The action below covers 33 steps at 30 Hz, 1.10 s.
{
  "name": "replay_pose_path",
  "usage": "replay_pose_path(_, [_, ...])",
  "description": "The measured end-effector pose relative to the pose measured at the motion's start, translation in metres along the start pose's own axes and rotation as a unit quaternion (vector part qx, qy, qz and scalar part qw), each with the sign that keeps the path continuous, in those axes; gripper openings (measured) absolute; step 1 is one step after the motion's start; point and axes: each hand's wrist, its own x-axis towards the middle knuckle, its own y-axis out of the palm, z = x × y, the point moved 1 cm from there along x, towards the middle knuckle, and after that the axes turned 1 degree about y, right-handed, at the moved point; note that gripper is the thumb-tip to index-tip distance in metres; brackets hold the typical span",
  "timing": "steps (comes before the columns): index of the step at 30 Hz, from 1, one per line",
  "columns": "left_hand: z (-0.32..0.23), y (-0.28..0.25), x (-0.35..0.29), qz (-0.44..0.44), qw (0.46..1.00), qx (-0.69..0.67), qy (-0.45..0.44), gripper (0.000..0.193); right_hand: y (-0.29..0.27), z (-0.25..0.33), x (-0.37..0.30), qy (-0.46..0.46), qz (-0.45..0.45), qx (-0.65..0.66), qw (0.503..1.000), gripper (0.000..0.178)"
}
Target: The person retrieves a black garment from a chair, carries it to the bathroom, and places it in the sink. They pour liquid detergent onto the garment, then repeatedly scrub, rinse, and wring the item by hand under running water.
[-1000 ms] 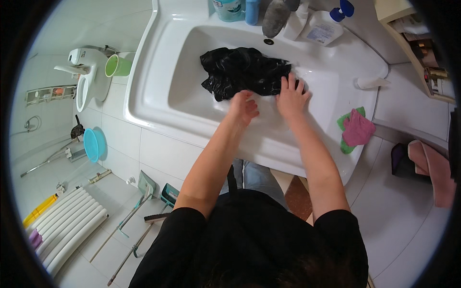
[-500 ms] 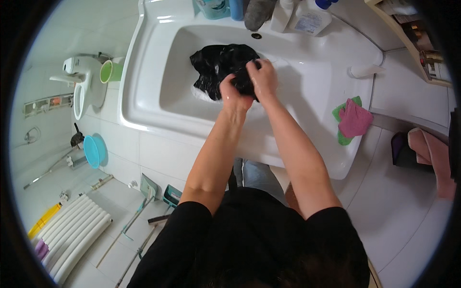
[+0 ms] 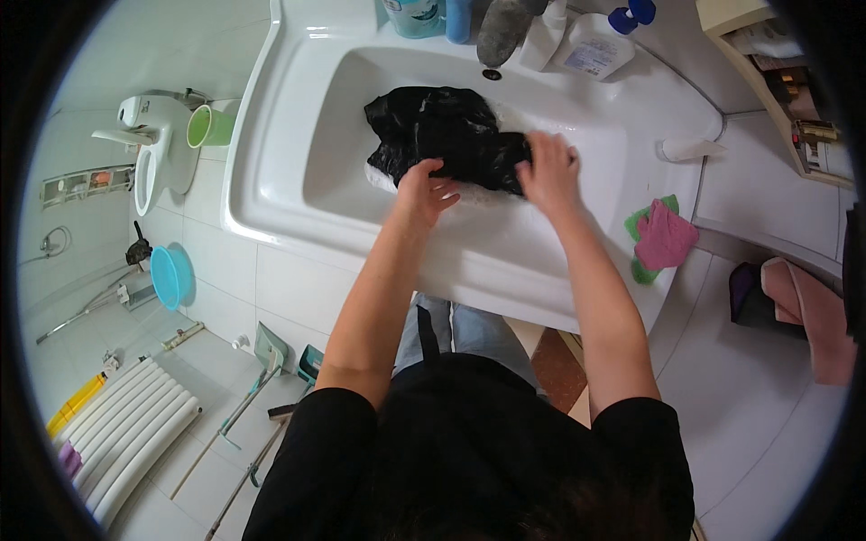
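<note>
Forearms [image 3: 370,307] cross the front edge of a white sink [image 3: 505,281], with bare rim between them and on either side. The left hand [image 3: 424,191] is at the near edge of a wet black cloth [image 3: 437,126], thumb against it, fingers loosely bent and parted. The right hand [image 3: 548,171] bends over the cloth's right end; I cannot tell whether the fingers are clamped on it. The cloth lies bunched in the bowl, its left part short of the left wall, leaving a bare strip there. Right of the right hand, smooth white surface lies open as far as a white tube [image 3: 693,150] near the sink's right edge.

Closer on that side, a pink rag [image 3: 666,238] lies over a green rag [image 3: 644,272] on the edge. Beyond the cloth, the back ledge is crowded: a teal tub [image 3: 413,16], a blue bottle [image 3: 458,22], a grey lump [image 3: 502,41], a white bottle [image 3: 543,41] and a white jug with a blue top [image 3: 595,50] stand in a row, limiting room there. A shelf [image 3: 758,70] juts in at the upper right.

Out on the left are a dustpan [image 3: 271,344], a green bucket [image 3: 209,127], a blue washbowl [image 3: 170,277], a toilet [image 3: 144,180] and a white radiator [image 3: 135,442].
</note>
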Motion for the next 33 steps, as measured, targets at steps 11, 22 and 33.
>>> replay_pose_path(11, [0.058,0.033,0.012,0.026,0.982,-0.15,-0.116,0.028,0.062,0.042,-0.025,0.208,-0.05,0.37,0.904,0.057])
replay_pose_path(22, [0.02,0.061,-0.011,0.103,0.954,-0.278,0.04,0.029,-0.049,0.115,0.028,0.207,-0.045,0.312,0.926,0.023])
replay_pose_path(33, [0.026,0.045,-0.047,0.142,0.94,-0.31,0.019,0.047,-0.036,0.124,0.039,0.168,-0.162,0.277,0.932,0.026])
